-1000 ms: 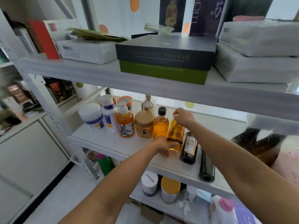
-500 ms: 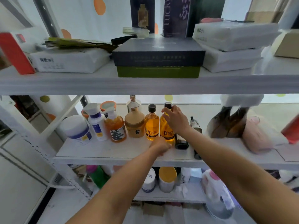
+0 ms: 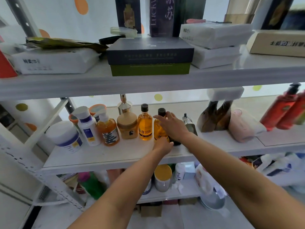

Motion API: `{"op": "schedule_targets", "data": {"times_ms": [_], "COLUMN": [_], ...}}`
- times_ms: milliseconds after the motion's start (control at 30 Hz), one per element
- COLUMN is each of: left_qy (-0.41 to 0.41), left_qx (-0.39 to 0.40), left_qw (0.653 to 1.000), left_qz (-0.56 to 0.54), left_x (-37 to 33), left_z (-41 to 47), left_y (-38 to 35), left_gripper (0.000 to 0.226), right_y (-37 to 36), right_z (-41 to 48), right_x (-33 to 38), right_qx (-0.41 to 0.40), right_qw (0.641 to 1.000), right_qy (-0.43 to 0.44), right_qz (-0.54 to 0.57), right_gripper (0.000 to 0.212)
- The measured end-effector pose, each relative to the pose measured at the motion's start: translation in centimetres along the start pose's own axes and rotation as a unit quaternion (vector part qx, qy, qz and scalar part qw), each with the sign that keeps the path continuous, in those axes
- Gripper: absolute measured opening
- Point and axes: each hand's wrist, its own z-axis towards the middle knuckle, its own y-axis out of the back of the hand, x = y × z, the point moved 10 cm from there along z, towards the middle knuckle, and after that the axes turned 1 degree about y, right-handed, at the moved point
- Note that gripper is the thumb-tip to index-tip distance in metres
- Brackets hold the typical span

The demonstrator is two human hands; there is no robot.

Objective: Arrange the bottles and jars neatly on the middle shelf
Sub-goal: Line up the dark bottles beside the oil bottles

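Note:
On the white middle shelf (image 3: 99, 156) a row stands from left to right: a white jar with a blue band (image 3: 64, 138), a white bottle (image 3: 88, 128), an orange pump bottle (image 3: 108, 132), a tan jar (image 3: 127, 125) and an amber bottle with a black cap (image 3: 145, 124). A second amber bottle (image 3: 158, 128) stands upright right beside it. My right hand (image 3: 172, 125) wraps its upper part, fingers at the cap. My left hand (image 3: 162, 146) rests against its base. Dark bottles (image 3: 189, 124) lie on their sides just behind my right wrist, partly hidden.
Further right on the same shelf sit brown pouches (image 3: 214, 116), a pink pouch (image 3: 239, 128) and red pump bottles (image 3: 280, 109). The top shelf (image 3: 148, 83) carries boxes and tissue packs close overhead. Jars and bottles crowd the lower shelf (image 3: 163, 177).
The second amber bottle went from tilted to upright, next to the first amber bottle. Both hands stayed on it. My view swung to the right.

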Motion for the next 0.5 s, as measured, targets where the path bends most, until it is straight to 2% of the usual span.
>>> {"op": "schedule_targets", "data": {"times_ms": [200, 367, 433, 500], "left_qy": [0.031, 0.070, 0.087, 0.102], "left_qx": [-0.011, -0.024, -0.032, -0.043], "left_qw": [0.999, 0.997, 0.996, 0.994], "left_qz": [0.006, 0.003, -0.008, -0.010], "left_x": [-1.4, -1.6, -1.5, -1.4], "left_z": [0.5, 1.3, 1.4, 1.6], "left_y": [-1.3, -2.1, -2.2, -2.2], "left_gripper": [0.036, 0.034, 0.034, 0.037], "right_y": [0.1, 0.6, 0.3, -1.0], "right_z": [-2.1, -2.4, -1.7, -0.5], "right_x": [-3.7, -5.8, -7.4, -9.5], "right_qx": [-0.025, -0.070, -0.062, -0.027], "right_qw": [0.999, 0.993, 0.996, 0.998], "right_qy": [0.044, 0.093, 0.067, -0.002], "right_qz": [-0.004, -0.001, 0.020, 0.049], "right_gripper": [0.058, 0.056, 0.051, 0.047]}}
